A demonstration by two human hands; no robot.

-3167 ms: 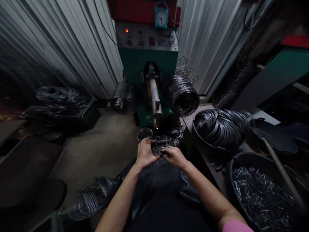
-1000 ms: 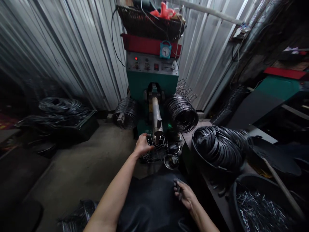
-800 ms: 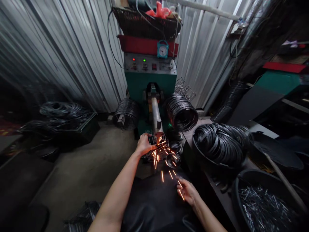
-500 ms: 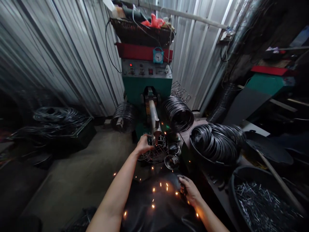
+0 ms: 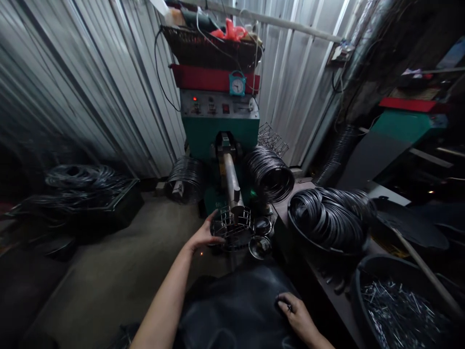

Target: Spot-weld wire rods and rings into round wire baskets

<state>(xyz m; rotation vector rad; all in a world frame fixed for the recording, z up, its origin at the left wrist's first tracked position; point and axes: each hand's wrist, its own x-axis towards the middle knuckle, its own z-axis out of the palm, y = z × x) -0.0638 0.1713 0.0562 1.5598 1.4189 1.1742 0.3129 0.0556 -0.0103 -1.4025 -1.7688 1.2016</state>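
My left hand (image 5: 204, 235) grips the near left side of a round wire basket (image 5: 232, 237), its thumb and fingers around the rim. The basket sits just under the tip of a thick metal welding arm (image 5: 232, 182), which reaches out from a green welding machine (image 5: 218, 127). Lower right, over a dark apron (image 5: 232, 310), my right hand (image 5: 298, 315) is closed, with small dark bits showing between its fingers; their kind is too small to tell. Two small round metal pieces, one a shiny dish (image 5: 259, 247), are right of the basket.
Wire ring bundles (image 5: 271, 174) flank the arm. At right, a basin of wire rings (image 5: 329, 218) stands on a bench beside a tub of short wire pieces (image 5: 403, 310) with a stick. More wire coils (image 5: 80, 177) lie in a crate at left.
The shower of sparks has nearly gone, leaving a few glowing specks. My left hand and the basket have shifted slightly down and toward me; my right hand has moved down and right.
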